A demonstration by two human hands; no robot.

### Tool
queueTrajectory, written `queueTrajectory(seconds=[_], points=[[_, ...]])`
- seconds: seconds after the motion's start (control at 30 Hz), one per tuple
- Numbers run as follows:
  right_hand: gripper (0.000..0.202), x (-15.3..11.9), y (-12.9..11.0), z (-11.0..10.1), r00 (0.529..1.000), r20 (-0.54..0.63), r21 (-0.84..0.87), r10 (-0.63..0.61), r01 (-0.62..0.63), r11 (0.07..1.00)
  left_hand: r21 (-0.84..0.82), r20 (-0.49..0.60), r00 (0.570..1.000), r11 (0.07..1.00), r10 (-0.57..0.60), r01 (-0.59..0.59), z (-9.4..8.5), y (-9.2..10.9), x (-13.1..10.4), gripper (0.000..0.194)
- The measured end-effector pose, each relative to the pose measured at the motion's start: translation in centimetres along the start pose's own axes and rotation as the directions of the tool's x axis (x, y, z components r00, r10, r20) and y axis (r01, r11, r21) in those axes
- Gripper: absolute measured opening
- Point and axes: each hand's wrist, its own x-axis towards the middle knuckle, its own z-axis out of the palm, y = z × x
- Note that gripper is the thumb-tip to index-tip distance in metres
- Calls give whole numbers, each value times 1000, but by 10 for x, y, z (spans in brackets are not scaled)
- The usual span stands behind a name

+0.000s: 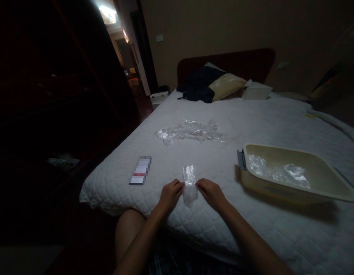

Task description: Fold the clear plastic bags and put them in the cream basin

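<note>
A small clear plastic bag [189, 175] is stretched between my hands just above the near part of the bed. My left hand [171, 194] pinches its left edge. On the opposite edge, my right hand [210, 192] pinches the plastic with thumb and fingers. The lower part of the bag hangs towards me, and its upper part catches the light. Farther up the bed lies a loose spread of crumpled clear plastic bags [191, 131]. To the right stands a cream plastic tub [280, 194] with more clear plastic bags [291, 175] inside.
The bed [122, 164] has a white quilted cover. A phone [140, 170], its screen blurred out, lies left of my hands. Dark clothing [196, 82], a tan pillow [228, 86] and a white box [257, 91] sit by the headboard [228, 61]. A dark wardrobe [50, 95] stands left.
</note>
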Motion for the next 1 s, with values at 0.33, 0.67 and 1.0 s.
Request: queueTrajectory(seconds=[0.33, 0.67, 1.0], points=[[18, 4, 0, 4, 995, -26, 79, 96, -93, 992, -53, -19, 988, 987, -150, 149, -2, 9, 8, 23], [23, 20, -5, 15, 941, -92, -11, 325, -327, 945, 17, -27, 886, 886, -464, 464, -2, 26, 26, 37], [23, 15, -10, 20, 936, -286, 27, 205, -206, 978, 101, -49, 873, 867, -486, 489, 6, 21, 32, 39]])
